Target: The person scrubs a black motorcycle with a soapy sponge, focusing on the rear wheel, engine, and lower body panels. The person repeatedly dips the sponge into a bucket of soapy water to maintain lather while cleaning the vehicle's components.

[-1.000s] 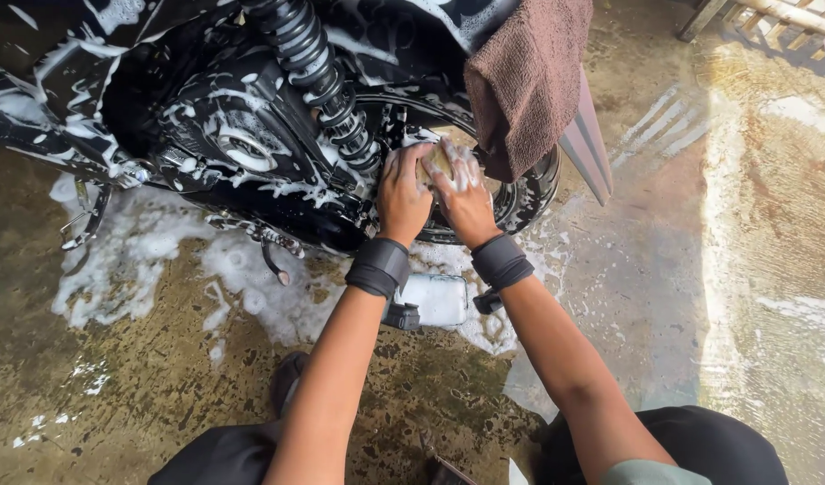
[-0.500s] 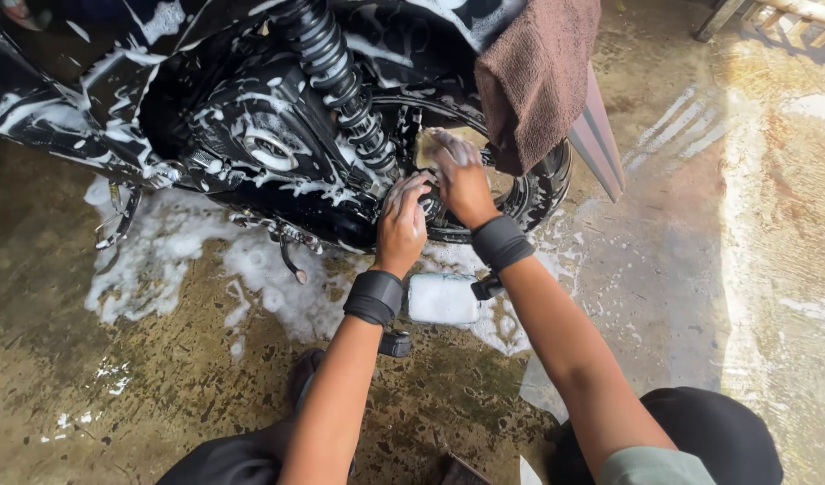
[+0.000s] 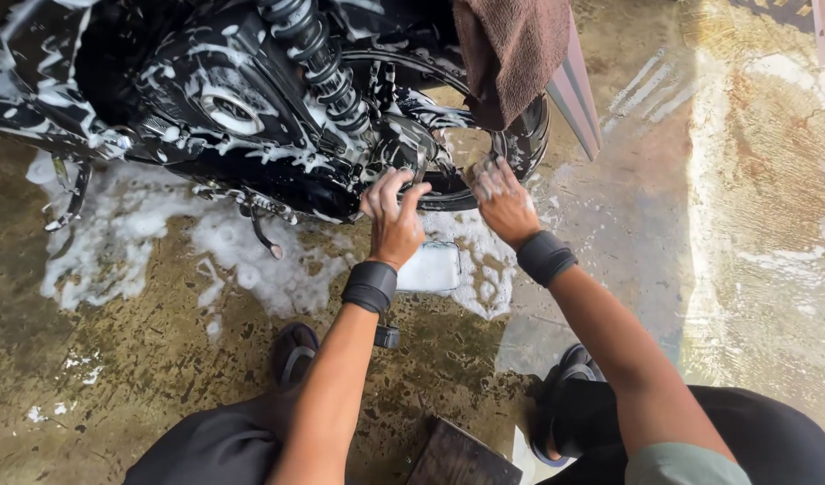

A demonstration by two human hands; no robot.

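The person crouches on the wet concrete floor (image 3: 143, 377) beside a black motorcycle (image 3: 242, 117) covered in soap foam. The left hand (image 3: 396, 220) rests with fingers spread and slightly curled on the soapy metal just below the rear shock spring (image 3: 322, 63), gripping nothing that can be made out. The right hand (image 3: 502, 199), sudsy and loosely open, lies against the rear wheel (image 3: 520, 144) near its rim, also holding nothing visible. Both wrists wear black bands. A brown towel (image 3: 511, 49) hangs over the tail of the bike, above the wheel.

The machine is heavy and rigid and would not shift under hand pressure, but every surface looks slick with lather (a firm grip would likely slide). The wheel's spokes and the frame tubes seem the surest places to hold.
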